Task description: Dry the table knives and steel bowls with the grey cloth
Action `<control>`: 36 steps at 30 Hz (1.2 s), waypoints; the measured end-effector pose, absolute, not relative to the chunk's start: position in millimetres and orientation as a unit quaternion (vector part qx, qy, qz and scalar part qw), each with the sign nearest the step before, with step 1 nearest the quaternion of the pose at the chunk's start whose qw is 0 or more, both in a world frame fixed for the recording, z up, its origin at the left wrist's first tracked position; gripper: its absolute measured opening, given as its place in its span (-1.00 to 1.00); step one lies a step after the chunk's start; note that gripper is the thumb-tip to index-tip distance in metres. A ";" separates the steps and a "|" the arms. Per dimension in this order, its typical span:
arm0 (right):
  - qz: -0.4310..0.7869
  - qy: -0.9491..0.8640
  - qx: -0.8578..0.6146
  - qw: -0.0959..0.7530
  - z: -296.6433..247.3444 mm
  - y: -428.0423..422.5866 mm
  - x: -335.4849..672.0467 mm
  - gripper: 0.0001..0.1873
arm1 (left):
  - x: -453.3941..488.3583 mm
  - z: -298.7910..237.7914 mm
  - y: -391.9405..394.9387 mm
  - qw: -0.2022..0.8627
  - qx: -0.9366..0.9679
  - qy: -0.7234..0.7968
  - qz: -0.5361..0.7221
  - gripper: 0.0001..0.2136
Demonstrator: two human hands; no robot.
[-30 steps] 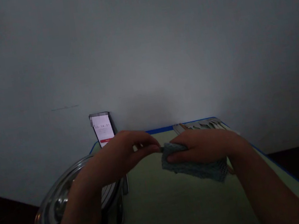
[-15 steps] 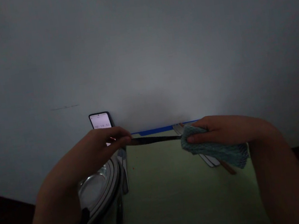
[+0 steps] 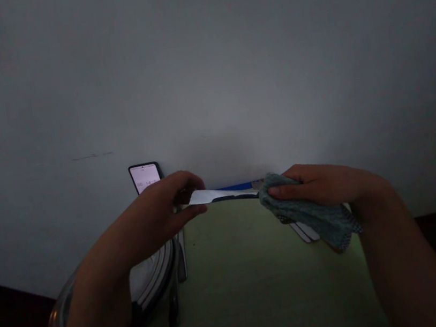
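1. Head view, centre of the frame: the utensil [image 3: 206,195] lies nearly level above the table [image 3: 234,280], its right end hidden in the cloth [image 3: 310,215].
2. Left of centre: the left hand [image 3: 168,200] has thumb and fingers parted about the utensil's broad end; whether they press on it cannot be told.
3. Right of centre: the right hand [image 3: 320,184] pinches the cloth around the utensil, thumb on the near side.
4. Wiping appears to be in hand; good practice would steady the broad end and draw the cloth lengthwise under even pressure.
5. Materials: utensil, flat, smooth, apparently metal, narrowing rightward; cloth, soft, crumpled, blue-green, with a patterned edge; dish [image 3: 158,272] at lower left, curved, ringed and shiny.
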State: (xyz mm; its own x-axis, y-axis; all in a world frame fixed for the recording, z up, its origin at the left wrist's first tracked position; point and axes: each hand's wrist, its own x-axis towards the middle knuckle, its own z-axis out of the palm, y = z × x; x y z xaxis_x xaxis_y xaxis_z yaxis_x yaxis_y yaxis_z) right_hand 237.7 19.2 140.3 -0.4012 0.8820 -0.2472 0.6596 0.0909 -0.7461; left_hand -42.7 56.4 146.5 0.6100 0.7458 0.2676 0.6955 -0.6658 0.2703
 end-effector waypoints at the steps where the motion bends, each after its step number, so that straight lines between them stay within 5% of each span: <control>1: 0.418 -0.726 -0.529 0.136 139.8 19.7 238.3 -0.53 | -42.2 147.8 55.1 0.061 0.897 0.395 0.188 -0.77; 25: 0.277 -0.845 -0.452 0.075 133.3 29.3 200.6 -0.47 | -8.5 144.7 41.6 0.072 0.929 0.347 0.109 -0.74; 36: 0.302 -0.781 -0.540 0.091 134.7 26.7 217.4 -0.35 | -36.9 155.6 49.1 0.091 0.897 0.355 0.247 -0.83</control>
